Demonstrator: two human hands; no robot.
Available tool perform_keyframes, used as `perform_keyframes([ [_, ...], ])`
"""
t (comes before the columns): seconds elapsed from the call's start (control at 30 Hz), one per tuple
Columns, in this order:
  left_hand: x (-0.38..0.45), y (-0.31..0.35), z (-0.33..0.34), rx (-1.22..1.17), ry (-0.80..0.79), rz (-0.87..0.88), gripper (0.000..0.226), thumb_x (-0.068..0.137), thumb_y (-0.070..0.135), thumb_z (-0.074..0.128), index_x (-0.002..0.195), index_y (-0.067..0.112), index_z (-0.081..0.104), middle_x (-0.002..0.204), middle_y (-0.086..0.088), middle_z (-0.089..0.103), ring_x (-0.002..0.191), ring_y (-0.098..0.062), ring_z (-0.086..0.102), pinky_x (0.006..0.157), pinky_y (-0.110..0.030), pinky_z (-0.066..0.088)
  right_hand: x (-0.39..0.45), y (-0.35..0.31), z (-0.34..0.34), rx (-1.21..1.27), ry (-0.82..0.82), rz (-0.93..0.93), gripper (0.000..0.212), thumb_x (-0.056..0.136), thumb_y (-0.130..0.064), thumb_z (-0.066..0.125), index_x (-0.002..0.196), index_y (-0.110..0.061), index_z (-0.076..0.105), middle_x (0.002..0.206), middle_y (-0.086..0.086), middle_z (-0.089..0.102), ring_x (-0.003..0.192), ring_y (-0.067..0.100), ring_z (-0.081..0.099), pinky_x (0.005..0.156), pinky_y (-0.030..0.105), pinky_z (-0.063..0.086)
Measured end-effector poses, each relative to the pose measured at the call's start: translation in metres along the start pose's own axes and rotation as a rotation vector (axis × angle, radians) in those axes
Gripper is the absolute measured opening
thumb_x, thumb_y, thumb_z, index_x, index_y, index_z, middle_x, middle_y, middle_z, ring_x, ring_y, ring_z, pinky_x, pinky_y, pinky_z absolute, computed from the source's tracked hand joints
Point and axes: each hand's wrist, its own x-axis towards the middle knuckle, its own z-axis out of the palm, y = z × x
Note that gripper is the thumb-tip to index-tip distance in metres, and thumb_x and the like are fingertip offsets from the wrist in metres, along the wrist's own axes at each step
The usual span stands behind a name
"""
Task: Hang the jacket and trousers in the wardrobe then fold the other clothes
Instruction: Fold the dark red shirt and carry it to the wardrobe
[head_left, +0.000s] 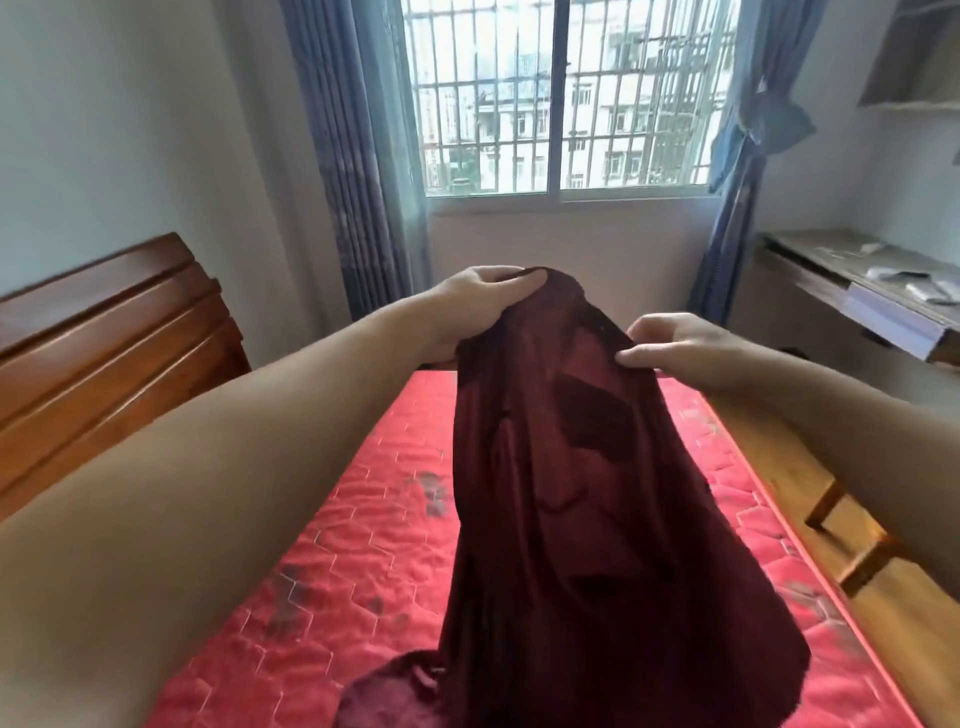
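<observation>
The person is holding a dark red garment (561, 467) up over the red mattress (363, 545), the left hand (467, 306) gripping its top edge and the right hand (675, 348) pinching it alongside. The lower end is trailing on the mattress. For a clean fold, I'd say they should be spreading the hands wide along that edge and shaking it flat first.

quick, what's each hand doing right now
Left hand: grips the top edge of the dark red garment, held up over the bed.
Right hand: pinches the same garment's top edge on the other side.

left forearm (218, 467): bare, no sleeve | right forearm (831, 415): bare, no sleeve
</observation>
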Motion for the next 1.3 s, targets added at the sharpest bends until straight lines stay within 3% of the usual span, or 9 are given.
perform_keyframes([
  [0.1,0.01,0.008,0.014,0.053,-0.05,0.08,0.015,0.096,0.033,0.059,0.094,0.022,0.07,0.086,-0.002,0.074,0.076,-0.017,0.07,0.077,-0.034,0.06,0.008,-0.027,0.036,0.166,-0.2,-0.024,0.049,0.078,-0.026,0.079,0.122,-0.025,0.056,0.114,0.0,0.069,0.102,0.015,0.065,0.089,0.036,0.05],
  [0.23,0.012,0.0,-0.002,0.138,-0.009,0.174,0.01,0.091,0.027,0.068,0.096,0.019,0.071,0.086,-0.002,0.073,0.075,-0.014,0.068,0.079,-0.035,0.058,0.016,-0.054,0.042,0.147,-0.042,-0.077,0.005,0.086,-0.011,0.071,0.09,-0.009,0.071,0.078,0.003,0.072,0.066,0.013,0.067,0.067,0.032,0.058],
  [0.3,0.011,-0.016,-0.012,0.101,-0.027,0.224,0.018,0.082,0.017,0.077,0.098,0.021,0.071,0.089,0.0,0.074,0.077,-0.012,0.068,0.079,-0.033,0.058,0.019,-0.066,0.029,0.212,0.035,-0.076,0.012,0.09,-0.009,0.064,0.079,-0.008,0.069,0.059,-0.002,0.069,0.048,0.009,0.063,0.05,0.021,0.052],
  [0.53,0.019,-0.077,0.008,0.091,-0.039,0.066,0.015,0.084,0.017,0.075,0.095,0.025,0.069,0.097,0.006,0.071,0.087,-0.005,0.064,0.09,-0.027,0.054,0.03,-0.092,-0.003,0.547,0.167,-0.025,0.014,0.094,-0.02,0.057,0.089,-0.011,0.066,0.071,0.001,0.074,0.059,0.012,0.07,0.056,0.023,0.057],
  [0.73,0.028,-0.063,-0.003,0.011,-0.069,0.147,0.013,0.094,0.014,0.063,0.084,0.019,0.07,0.068,0.015,0.068,0.064,0.001,0.061,0.072,-0.017,0.053,0.01,-0.043,-0.027,-0.093,-0.128,0.224,0.034,0.079,-0.02,0.075,0.111,-0.018,0.066,0.11,0.006,0.072,0.104,0.024,0.068,0.093,0.043,0.051],
  [0.83,0.032,-0.052,0.005,0.184,-0.193,0.183,0.011,0.092,0.022,0.066,0.085,0.021,0.074,0.078,0.01,0.064,0.073,-0.005,0.056,0.079,-0.03,0.053,0.013,-0.037,-0.002,0.164,-0.254,0.182,0.053,0.069,-0.031,0.078,0.119,-0.029,0.062,0.101,-0.009,0.074,0.096,0.01,0.068,0.086,0.032,0.05],
  [1.0,0.032,-0.052,0.007,0.414,-0.28,0.105,0.014,0.091,0.023,0.063,0.088,0.02,0.077,0.085,-0.003,0.067,0.076,-0.015,0.057,0.078,-0.044,0.054,0.027,-0.026,0.028,-0.18,-0.296,0.067,0.008,0.088,-0.018,0.069,0.094,-0.019,0.075,0.08,-0.002,0.074,0.073,0.008,0.068,0.065,0.025,0.056],
  [1.13,0.03,-0.061,-0.002,0.357,-0.171,0.072,0.041,0.08,0.039,0.061,0.083,0.0,0.069,0.073,-0.007,0.053,0.068,-0.02,0.045,0.063,-0.038,0.038,0.031,-0.018,0.028,-0.368,-0.141,-0.066,0.019,0.094,-0.019,0.06,0.083,-0.01,0.072,0.065,0.003,0.064,0.061,0.013,0.058,0.067,0.037,0.055],
  [1.3,0.028,-0.067,-0.002,0.223,-0.194,0.09,0.016,0.091,0.015,0.067,0.076,0.02,0.071,0.066,0.011,0.066,0.059,-0.003,0.059,0.059,-0.017,0.049,0.036,-0.033,0.022,0.094,0.173,-0.123,0.021,0.099,-0.01,0.048,0.095,-0.001,0.066,0.078,0.013,0.057,0.068,0.022,0.051,0.062,0.033,0.043],
])
